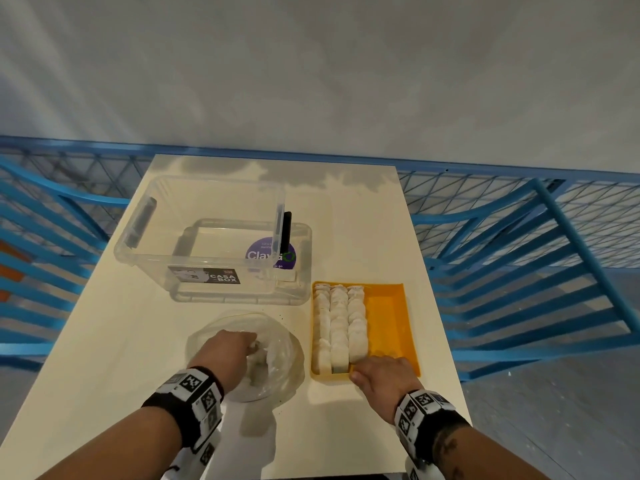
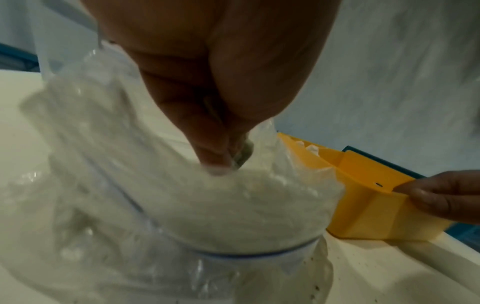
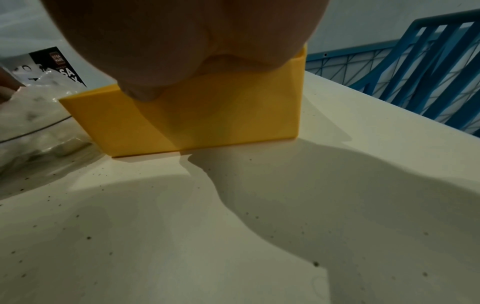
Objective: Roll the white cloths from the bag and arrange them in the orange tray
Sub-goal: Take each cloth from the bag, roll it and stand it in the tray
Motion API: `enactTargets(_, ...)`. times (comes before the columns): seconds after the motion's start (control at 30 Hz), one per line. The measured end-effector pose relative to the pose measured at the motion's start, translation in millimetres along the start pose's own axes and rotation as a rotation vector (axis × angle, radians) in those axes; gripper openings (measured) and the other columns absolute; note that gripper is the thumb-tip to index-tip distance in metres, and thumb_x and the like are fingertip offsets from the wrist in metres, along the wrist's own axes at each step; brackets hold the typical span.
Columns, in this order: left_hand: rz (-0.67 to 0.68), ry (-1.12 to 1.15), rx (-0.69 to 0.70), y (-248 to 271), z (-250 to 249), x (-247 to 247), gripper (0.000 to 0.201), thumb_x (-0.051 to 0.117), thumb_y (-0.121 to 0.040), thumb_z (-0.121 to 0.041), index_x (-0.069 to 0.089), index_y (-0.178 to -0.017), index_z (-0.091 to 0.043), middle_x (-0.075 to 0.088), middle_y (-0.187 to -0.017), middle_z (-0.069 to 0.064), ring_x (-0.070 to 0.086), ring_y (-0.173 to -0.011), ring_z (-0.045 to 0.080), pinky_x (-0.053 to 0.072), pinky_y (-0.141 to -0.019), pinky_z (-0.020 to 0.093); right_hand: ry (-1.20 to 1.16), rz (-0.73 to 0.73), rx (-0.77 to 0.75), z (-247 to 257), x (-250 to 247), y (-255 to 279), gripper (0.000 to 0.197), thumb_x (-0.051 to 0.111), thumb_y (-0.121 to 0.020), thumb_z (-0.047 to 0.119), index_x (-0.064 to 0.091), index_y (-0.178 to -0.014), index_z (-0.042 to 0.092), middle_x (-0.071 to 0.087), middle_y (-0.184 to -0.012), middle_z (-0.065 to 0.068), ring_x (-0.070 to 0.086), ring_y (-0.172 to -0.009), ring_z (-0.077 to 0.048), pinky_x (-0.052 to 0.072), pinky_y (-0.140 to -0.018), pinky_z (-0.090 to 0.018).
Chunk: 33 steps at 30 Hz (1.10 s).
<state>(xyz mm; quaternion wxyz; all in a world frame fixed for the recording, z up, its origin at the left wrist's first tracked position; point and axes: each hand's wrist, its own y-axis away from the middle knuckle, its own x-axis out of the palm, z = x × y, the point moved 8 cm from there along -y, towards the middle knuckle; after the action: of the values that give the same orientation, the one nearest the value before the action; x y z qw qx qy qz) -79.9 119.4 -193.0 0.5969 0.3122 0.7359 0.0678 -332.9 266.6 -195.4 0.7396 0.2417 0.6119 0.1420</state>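
Note:
A clear plastic bag point(image 1: 280, 351) of white cloths lies open on the cream table point(image 1: 104, 358), left of the orange tray point(image 1: 391, 317). My left hand point(image 1: 252, 345) reaches into the bag. In the left wrist view its fingertips point(image 2: 221, 158) pinch a white cloth point(image 2: 246, 205) inside the bag point(image 2: 103, 164). Rolled white cloths point(image 1: 339, 320) fill three rows in the tray's left part; its right part is bare. My right hand point(image 1: 370, 368) grips the tray's near rim, thumb point(image 3: 140, 94) on the outer wall point(image 3: 207, 119). The right-hand fingers point(image 2: 441, 195) show on the tray point(image 2: 376, 205).
A clear storage box point(image 1: 207, 237) stands on its lid at the back left, close behind the bag and tray. Blue metal railings point(image 1: 536, 254) flank the table on both sides. The table's near edge is just below my wrists.

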Motion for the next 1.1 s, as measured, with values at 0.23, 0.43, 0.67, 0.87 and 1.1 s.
enactTargets(0.23, -0.022, 0.614, -0.067, 22.3, 1.6, -38.3, 0.019, 0.052, -0.093, -0.010, 0.067, -0.089, -0.020, 0.072, -0.082, 0.006, 0.068, -0.058, 0.018, 0.054, -0.060, 0.030, -0.060, 0.002, -0.001, 0.5, -3.2, 1.1, 0.040, 0.026, -0.099, 0.054, 0.056, -0.115, 0.033, 0.060, -0.119, 0.009, 0.051, -0.115, -0.018, 0.033, -0.097, -0.039)
enactTargets(0.43, 0.274, 1.410, -0.055, 38.5, -48.3, -43.8, 0.015, 0.045, -0.101, -0.003, 0.059, -0.103, -0.006, 0.059, -0.080, 0.013, 0.062, -0.061, 0.020, 0.050, -0.052, 0.026, -0.350, -0.069, 0.011, 8.1, -31.7, 1.4, 0.035, 0.039, -0.095, 0.057, 0.061, -0.113, 0.035, 0.061, -0.115, 0.011, 0.056, -0.109, -0.016, 0.041, -0.098, -0.036)
enactTargets(0.67, 0.422, 1.418, 0.051, 36.0, -116.6, -40.1, 0.009, 0.057, -0.098, -0.017, 0.058, -0.104, -0.010, 0.064, -0.082, 0.005, 0.060, -0.063, 0.018, 0.047, -0.052, 0.022, -0.969, -0.323, -0.130, 56.0, -117.5, 5.8, 0.019, 0.065, -0.088, 0.045, 0.062, -0.104, 0.036, 0.064, -0.093, 0.009, 0.060, -0.076, -0.004, 0.053, -0.075, -0.026)
enactTargets(0.87, 0.418, 1.428, 0.076, 28.2, -134.1, -40.1, 0.008, 0.057, -0.098, -0.014, 0.056, -0.105, -0.009, 0.068, -0.085, 0.005, 0.059, -0.060, 0.015, 0.045, -0.050, 0.021, -1.205, -0.430, -0.022, 33.8, -137.4, 6.3, 0.011, 0.070, -0.088, 0.017, 0.063, -0.089, 0.027, 0.067, -0.085, -0.005, 0.065, -0.066, -0.011, 0.055, -0.063, -0.029)
enactTargets(1.1, 0.389, 1.351, 0.072, 26.0, -138.1, -35.6, 0.016, 0.049, -0.099, -0.006, 0.059, -0.111, -0.011, 0.070, -0.091, 0.007, 0.056, -0.059, 0.016, 0.044, -0.051, 0.023, -1.228, -0.470, -0.042, 16.0, -148.8, 11.6, 0.018, 0.071, -0.086, 0.009, 0.066, -0.097, 0.022, 0.058, -0.084, -0.001, 0.064, -0.064, -0.011, 0.053, -0.060, -0.021)
